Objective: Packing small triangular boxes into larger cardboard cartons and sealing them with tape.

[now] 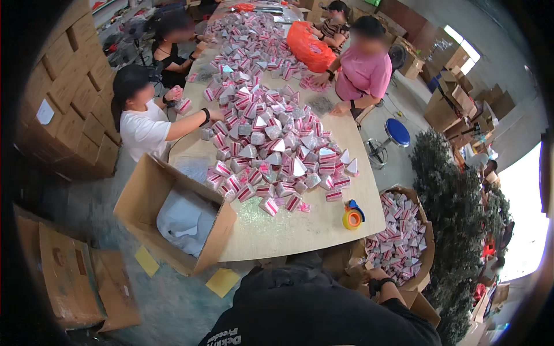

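My right hand (376,274), with a dark band on its wrist, is low at the right beside an open cardboard box (428,254). Many small wedge-shaped packs (395,233), white with pink stripes and clear wrap, fill that box. The hand is at its near edge, next to brown cardboard; its fingers are too small and blurred to tell what they touch. My left hand is out of sight. A large heap of the same wedge-shaped packs (271,138) covers much of the long table (288,236). A tape roll (352,218), yellow-orange with a blue part, lies near the table's right corner.
An open carton (144,190) with a pale liner stands at the table's left corner. Co-workers sit or stand along both sides; one in pink (363,72) is beside an orange bag (309,46). A blue stool (397,132) stands right; stacked cartons (69,86) line the left.
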Demonstrator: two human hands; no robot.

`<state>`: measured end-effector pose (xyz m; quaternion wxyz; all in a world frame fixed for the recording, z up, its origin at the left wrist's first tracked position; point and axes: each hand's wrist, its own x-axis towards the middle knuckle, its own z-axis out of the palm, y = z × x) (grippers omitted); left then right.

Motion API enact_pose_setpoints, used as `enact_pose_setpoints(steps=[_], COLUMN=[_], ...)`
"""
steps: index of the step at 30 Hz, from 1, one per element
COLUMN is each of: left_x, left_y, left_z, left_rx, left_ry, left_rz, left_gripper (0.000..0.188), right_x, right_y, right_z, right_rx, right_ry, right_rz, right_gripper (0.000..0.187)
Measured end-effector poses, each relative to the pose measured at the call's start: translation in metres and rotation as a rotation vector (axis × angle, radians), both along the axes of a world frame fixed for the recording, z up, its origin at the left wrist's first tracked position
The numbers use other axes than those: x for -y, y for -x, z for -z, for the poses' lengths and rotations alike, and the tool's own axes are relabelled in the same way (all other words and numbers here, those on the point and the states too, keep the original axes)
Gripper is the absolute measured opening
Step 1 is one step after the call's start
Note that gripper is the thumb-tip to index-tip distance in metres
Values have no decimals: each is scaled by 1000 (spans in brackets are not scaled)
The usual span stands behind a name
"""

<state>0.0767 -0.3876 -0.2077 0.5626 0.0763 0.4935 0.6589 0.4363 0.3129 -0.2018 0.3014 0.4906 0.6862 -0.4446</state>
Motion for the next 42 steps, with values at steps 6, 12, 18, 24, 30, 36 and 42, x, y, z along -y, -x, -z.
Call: enact_pose_setpoints(steps=[6,12,18,24,30,36,42], left_x=[-10,27,-13,35,15,-32,-44], left_y=[-53,-60,-37,-24,-26,-5,-15], left_z=[6,-19,-90,-94,-91,-128,-123], left_rx=[150,211,55,-603,-209,-71,133], left_ry=[2,89,387,656,494,910,721], left_rz=[-65,-169,-126,1058,496,196,-199], left_gripper=[23,24,21,32,35,26,21], right_x=[7,16,14,-22,-47,-33,-5], right_y=[56,176,343,457,498,505,484], right_z=[-27,-10,-13,-51,-39,15,47], right_rx=[-205,-116,-408,-517,-333,40,47], right_ry=[-317,-266,-411,-495,-1051,-958,-805], right_rz=[-594,-498,-546,-103,-181,-518,-418], right_gripper=[37,47,34,37,43,56,40])
